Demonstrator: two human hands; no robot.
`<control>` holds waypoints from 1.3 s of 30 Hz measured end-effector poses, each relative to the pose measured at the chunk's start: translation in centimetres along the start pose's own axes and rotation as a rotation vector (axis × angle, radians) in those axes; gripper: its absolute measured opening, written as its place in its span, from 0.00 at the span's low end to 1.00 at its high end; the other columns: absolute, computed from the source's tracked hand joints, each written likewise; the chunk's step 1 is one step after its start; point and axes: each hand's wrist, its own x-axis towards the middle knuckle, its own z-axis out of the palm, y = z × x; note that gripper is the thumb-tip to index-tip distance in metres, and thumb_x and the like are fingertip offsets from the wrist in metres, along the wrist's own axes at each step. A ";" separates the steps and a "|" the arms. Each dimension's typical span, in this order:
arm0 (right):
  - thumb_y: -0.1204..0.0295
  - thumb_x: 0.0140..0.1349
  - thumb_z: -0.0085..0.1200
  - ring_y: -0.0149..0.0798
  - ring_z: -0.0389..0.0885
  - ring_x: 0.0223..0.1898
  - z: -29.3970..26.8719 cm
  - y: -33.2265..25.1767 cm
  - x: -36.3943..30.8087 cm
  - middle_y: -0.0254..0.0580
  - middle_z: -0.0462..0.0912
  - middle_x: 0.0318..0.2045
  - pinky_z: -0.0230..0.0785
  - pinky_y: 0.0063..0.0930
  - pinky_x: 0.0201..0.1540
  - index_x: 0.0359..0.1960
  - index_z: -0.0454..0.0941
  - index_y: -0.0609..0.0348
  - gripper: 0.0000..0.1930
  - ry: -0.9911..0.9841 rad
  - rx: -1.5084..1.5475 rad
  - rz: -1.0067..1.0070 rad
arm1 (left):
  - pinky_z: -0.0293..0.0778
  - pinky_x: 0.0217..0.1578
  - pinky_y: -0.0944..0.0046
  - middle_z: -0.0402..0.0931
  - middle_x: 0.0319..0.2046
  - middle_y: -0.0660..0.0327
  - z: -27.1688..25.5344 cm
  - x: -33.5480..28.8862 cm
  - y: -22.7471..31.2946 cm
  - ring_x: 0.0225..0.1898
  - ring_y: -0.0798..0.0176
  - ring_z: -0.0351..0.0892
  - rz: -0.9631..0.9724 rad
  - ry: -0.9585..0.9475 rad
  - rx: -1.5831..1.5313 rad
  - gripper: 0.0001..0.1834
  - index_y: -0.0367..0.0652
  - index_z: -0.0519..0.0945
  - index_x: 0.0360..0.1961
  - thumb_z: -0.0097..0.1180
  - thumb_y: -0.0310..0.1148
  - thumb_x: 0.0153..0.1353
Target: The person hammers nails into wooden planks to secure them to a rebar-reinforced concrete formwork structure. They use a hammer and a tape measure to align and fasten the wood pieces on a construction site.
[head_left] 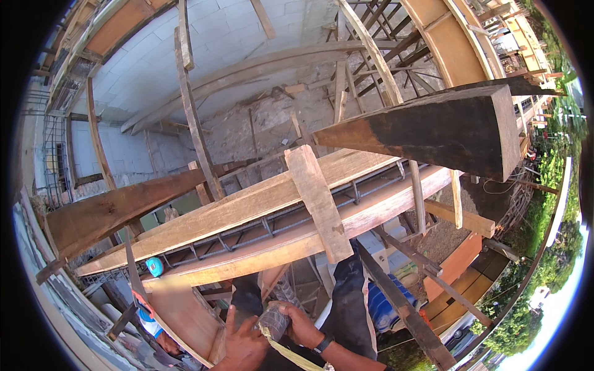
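Note:
Low in the view, my right hand [301,326], with a dark band on its wrist, is wrapped round a grey-brown, partly see-through cylinder [274,323]. Its exact kind I cannot make out. From the cylinder's near end a pale yellow strip [294,357] trails down to the right. Just left of it is my left hand [240,347], its fingers apart, one pointing up and another close to the cylinder's end. Beyond my hands runs a long wooden formwork beam [247,264] with a steel rebar cage [266,226] inside. A short plank [318,204] lies across it.
A turquoise tape measure [154,266] sits on the formwork, beside a handsaw [141,302] with a red handle. Below left is another person [166,341]. A thick dark timber [427,133] juts across at the right. Slanting props [198,133] stand over a lower floor [260,133].

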 end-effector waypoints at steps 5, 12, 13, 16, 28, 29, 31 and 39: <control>0.65 0.76 0.40 0.37 0.81 0.53 -0.6 -1.4 0.0 0.44 0.80 0.52 0.73 0.37 0.60 0.61 0.72 0.63 0.20 -0.027 0.080 0.024 | 0.46 0.70 0.34 0.81 0.42 0.66 -4.3 1.3 0.2 0.54 0.61 0.78 0.078 0.088 0.019 0.17 0.55 0.83 0.47 0.65 0.35 0.53; 0.62 0.76 0.40 0.38 0.82 0.54 -2.1 -2.3 0.5 0.42 0.81 0.53 0.75 0.38 0.60 0.62 0.71 0.60 0.21 -0.043 0.048 0.124 | 0.67 0.58 0.50 0.78 0.39 0.58 -6.3 0.6 -1.3 0.40 0.59 0.78 -0.106 0.258 -0.555 0.14 0.45 0.79 0.44 0.61 0.23 0.56; 0.62 0.76 0.40 0.38 0.82 0.54 -1.8 -2.8 0.4 0.42 0.80 0.53 0.75 0.38 0.60 0.62 0.71 0.60 0.20 -0.062 0.031 0.117 | 0.68 0.56 0.54 0.77 0.39 0.57 -5.9 0.9 -1.7 0.40 0.61 0.77 -0.244 0.326 -0.743 0.14 0.44 0.77 0.45 0.59 0.20 0.58; 0.61 0.75 0.42 0.41 0.80 0.55 -0.8 -3.0 0.5 0.45 0.79 0.54 0.73 0.40 0.61 0.63 0.71 0.61 0.22 -0.037 -0.011 0.100 | 0.69 0.53 0.63 0.76 0.41 0.56 -5.4 3.4 -2.5 0.43 0.64 0.75 -0.422 0.534 -1.173 0.12 0.40 0.72 0.48 0.55 0.18 0.65; 0.80 0.67 0.61 0.27 0.77 0.45 6.0 -9.4 -2.4 0.38 0.79 0.46 0.72 0.24 0.48 0.57 0.76 0.62 0.17 0.009 -0.675 -0.887 | 0.70 0.51 0.65 0.77 0.43 0.60 -3.7 9.3 -1.4 0.45 0.70 0.75 -0.407 0.662 -1.377 0.09 0.39 0.73 0.47 0.55 0.21 0.68; 0.80 0.68 0.60 0.27 0.78 0.43 5.9 -9.7 -2.3 0.38 0.79 0.46 0.72 0.23 0.46 0.55 0.77 0.63 0.15 0.008 -0.661 -0.887 | 0.71 0.50 0.65 0.77 0.43 0.60 -3.4 9.8 -1.4 0.45 0.70 0.75 -0.394 0.628 -1.349 0.08 0.39 0.74 0.47 0.55 0.21 0.68; 0.80 0.69 0.57 0.24 0.78 0.36 6.6 -10.3 -2.1 0.38 0.80 0.42 0.72 0.18 0.39 0.47 0.79 0.64 0.07 0.054 -0.659 -0.918 | 0.72 0.49 0.64 0.79 0.42 0.59 -3.3 10.4 -1.1 0.45 0.68 0.76 -0.399 0.581 -1.307 0.08 0.39 0.76 0.47 0.56 0.21 0.67; 0.77 0.63 0.65 0.32 0.81 0.39 4.7 -13.4 -2.1 0.41 0.83 0.39 0.73 0.25 0.43 0.45 0.82 0.64 0.10 0.215 -0.903 -1.034 | 0.75 0.43 0.58 0.80 0.39 0.53 -3.4 15.2 -2.2 0.41 0.53 0.80 0.022 0.373 -0.789 0.10 0.38 0.82 0.44 0.65 0.22 0.60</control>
